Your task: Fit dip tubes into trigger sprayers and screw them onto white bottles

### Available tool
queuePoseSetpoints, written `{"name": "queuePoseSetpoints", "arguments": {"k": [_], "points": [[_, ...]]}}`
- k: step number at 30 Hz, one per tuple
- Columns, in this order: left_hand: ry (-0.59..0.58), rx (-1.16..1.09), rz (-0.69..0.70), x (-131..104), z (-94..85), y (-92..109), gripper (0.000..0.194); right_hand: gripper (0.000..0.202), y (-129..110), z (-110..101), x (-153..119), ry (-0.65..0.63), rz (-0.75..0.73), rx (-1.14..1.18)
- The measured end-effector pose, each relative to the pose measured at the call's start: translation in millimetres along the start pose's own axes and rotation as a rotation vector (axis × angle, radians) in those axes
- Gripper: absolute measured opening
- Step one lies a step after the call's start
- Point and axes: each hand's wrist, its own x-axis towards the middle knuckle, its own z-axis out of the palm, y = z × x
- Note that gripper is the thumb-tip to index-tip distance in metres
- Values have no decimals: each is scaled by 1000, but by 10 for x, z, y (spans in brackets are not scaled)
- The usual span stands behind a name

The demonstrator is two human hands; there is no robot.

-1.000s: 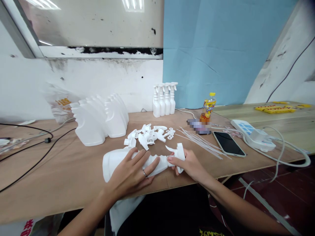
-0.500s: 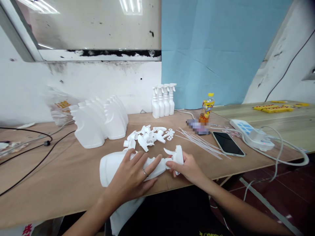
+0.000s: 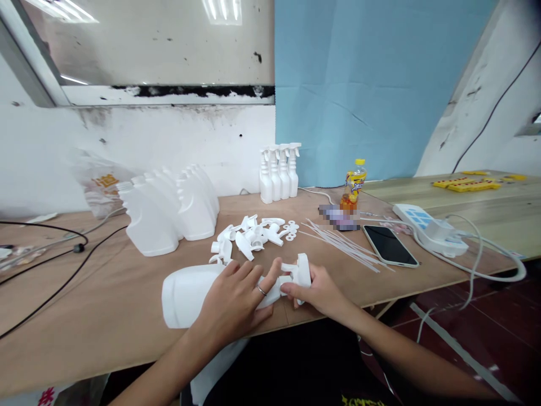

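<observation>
A white bottle (image 3: 186,296) lies on its side at the table's front edge, its neck pointing right. My left hand (image 3: 236,296) is wrapped over its body and shoulder, with the index finger reaching to the trigger. At the neck, my right hand (image 3: 315,290) grips a white spray head (image 3: 302,272), which sits against the bottle's mouth. Behind the bottle is a loose pile of white spray heads (image 3: 252,234), with small white rings (image 3: 290,230) beside it. Thin white tubes (image 3: 342,245) lie to the right.
White bottles without heads (image 3: 154,223) stand at the left; several with spray heads (image 3: 279,177) stand by the wall. To the right are a drink bottle (image 3: 353,186), a phone (image 3: 389,246) and a power strip (image 3: 431,231) with cables. Black cables (image 3: 63,282) cross the left side.
The held bottle has shifted slightly left with my left hand. My left index finger has moved up against the trigger, and the spray head has tilted a little.
</observation>
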Motion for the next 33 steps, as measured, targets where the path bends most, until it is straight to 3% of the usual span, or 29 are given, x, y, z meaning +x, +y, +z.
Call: {"name": "queuePoseSetpoints", "arguments": {"k": [4, 9, 13, 17, 19, 22, 25, 28, 30, 33], "points": [[-3, 19, 42, 10, -13, 11, 44, 42, 40, 0, 6, -3, -3, -10], [-17, -14, -50, -16, -119, 9, 73, 45, -4, -43, -30, 38, -66, -79], [90, -59, -151, -138, -301, -125, 70, 44, -103, -276, -45, 184, -193, -153], [149, -135, -248, -280, -440, -261, 55, 44, -221, -503, 19, 348, -368, 55], [217, -132, -242, -305, -441, -264, 55, 43, -278, -502, 49, 314, -322, 226], [374, -30, -228, -268, -363, -156, 60, 44, -332, -328, 34, 45, -77, 381], [435, 20, -164, -190, -268, 58, 53, 46, -376, -69, -34, -120, 2, 405], [431, 9, -138, -144, -216, 296, 46, 46, -479, 48, -23, -65, -28, 357], [438, -86, -74, -153, -173, 445, 39, 45, -581, -26, 105, 22, -89, 264], [344, -302, 281, -212, 29, 666, 13, 48, -731, -313, 503, 169, -258, 49]]}}
